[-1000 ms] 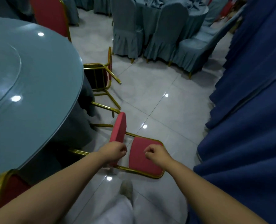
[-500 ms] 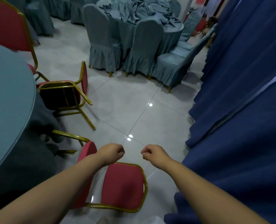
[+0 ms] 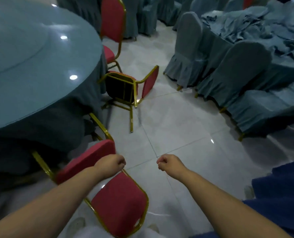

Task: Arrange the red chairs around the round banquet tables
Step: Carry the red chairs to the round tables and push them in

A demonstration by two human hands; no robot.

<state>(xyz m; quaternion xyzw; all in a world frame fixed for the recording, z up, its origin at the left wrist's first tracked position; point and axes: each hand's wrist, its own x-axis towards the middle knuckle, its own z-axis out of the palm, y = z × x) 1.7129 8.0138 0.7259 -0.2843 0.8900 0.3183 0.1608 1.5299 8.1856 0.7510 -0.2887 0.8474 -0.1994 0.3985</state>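
Head view: both hands are forward, fingers curled into fists, holding nothing. Left hand (image 3: 111, 164) hangs over the near chair (image 3: 118, 203), just above the join of its seat and back; whether it touches the frame cannot be told. Right hand (image 3: 169, 164) is over bare floor (image 3: 185, 127), apart from any chair.

Near chair: tipped over beside the round table (image 3: 31, 66), red back toward the person, legs toward the table skirt. Its long axis runs from lower right to upper left, toward the table.

Fallen chair (image 3: 129, 86): lies on its side ahead of the hands, against the table edge, underside facing the camera. Upright chair (image 3: 112, 23): stands at the table beyond it.

Judgement: the left hand is the nearer to the near chair and lies directly over it; the right must cross leftward and down to reach the back's gold rim. Righting the chair calls for a lift at the back, rotating it up toward the person, then a push toward the table.
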